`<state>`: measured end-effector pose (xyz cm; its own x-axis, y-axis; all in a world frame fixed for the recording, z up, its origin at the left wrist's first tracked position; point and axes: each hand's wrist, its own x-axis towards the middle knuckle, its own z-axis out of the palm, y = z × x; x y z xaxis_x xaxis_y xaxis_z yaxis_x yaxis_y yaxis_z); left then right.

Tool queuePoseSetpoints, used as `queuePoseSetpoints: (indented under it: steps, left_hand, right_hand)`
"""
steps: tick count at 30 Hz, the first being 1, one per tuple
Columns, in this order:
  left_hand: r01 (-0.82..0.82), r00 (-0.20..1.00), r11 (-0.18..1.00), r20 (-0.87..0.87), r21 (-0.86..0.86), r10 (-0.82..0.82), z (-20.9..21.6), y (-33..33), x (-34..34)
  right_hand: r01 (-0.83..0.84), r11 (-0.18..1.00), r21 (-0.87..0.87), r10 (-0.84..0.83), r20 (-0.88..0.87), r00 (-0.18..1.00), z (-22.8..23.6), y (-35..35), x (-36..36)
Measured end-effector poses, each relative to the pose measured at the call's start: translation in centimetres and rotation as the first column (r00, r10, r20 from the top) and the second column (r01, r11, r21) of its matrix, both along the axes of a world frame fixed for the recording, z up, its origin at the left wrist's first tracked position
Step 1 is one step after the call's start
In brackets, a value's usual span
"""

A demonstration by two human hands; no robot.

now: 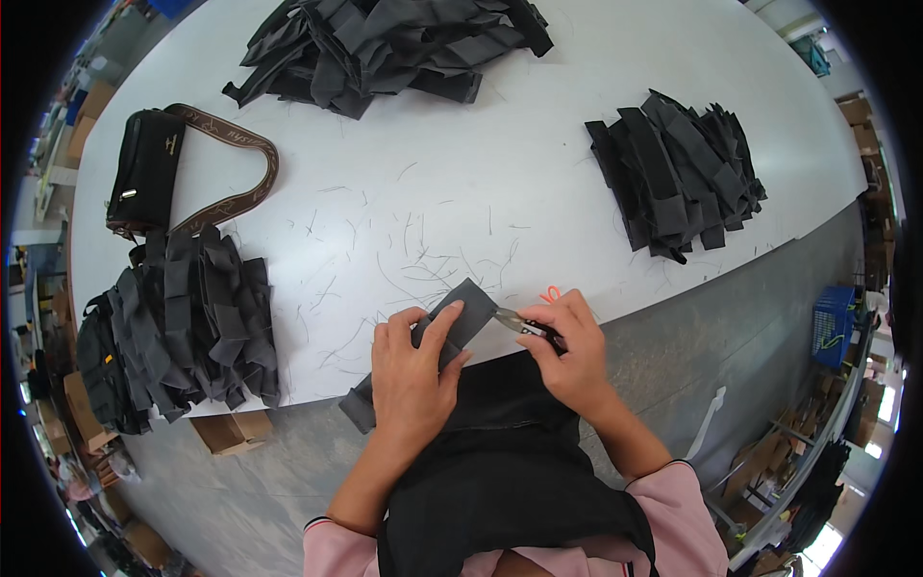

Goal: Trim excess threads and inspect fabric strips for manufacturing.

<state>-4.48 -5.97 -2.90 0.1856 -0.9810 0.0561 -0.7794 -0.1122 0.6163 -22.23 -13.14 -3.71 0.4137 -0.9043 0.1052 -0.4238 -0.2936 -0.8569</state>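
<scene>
Strip (473, 310) of dark fabric sits in your left hand (411, 373) at the near edge of the white surface (336, 173), fingers (443, 324) gripping it, index on top. Your right hand (575, 354) has its fingers wrapped around small snips (509, 319), tip at the strip's right corner; can't tell if touching. Loose threads (433, 264) just beyond. Dark fabric piles: far (385, 48), right (678, 173), left (197, 317). Black bag (146, 168) beyond the left pile.

Head-worn fisheye view, downward, close above left hand (411, 373) and right hand (577, 354)
</scene>
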Motion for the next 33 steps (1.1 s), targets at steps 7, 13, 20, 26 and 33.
queuePoseSetpoints:
  steps: [7,13,20,26,33]
  left_hand:
    - [-0.043,0.996,0.999,-0.085,-0.024,0.04,-1.2,0.3,-0.5]
    - [0.153,0.607,0.984,-0.795,0.094,-0.019,-0.9,0.6,1.4]
    - [0.149,-0.074,0.916,-0.919,0.374,0.387,-1.8,0.5,0.0]
    - [0.038,0.041,0.892,-0.893,0.449,0.448,-2.5,0.5,0.7]
    - [0.061,0.06,0.896,-0.897,0.44,0.437,-1.8,0.1,0.5]
  right_hand:
    - [0.127,0.97,0.206,-0.188,0.305,0.934,-2.1,0.0,1.9]
    - [-0.232,0.489,0.841,-0.415,0.459,0.786,-1.4,-2.3,4.7]
    - [-0.198,0.498,0.845,-0.375,0.415,0.829,-3.3,-2.1,6.7]
    - [0.158,0.982,0.101,-0.175,0.189,0.966,-3.0,0.5,3.0]
    - [-0.07,0.978,-0.195,0.054,-0.084,0.995,-1.2,0.3,2.2]
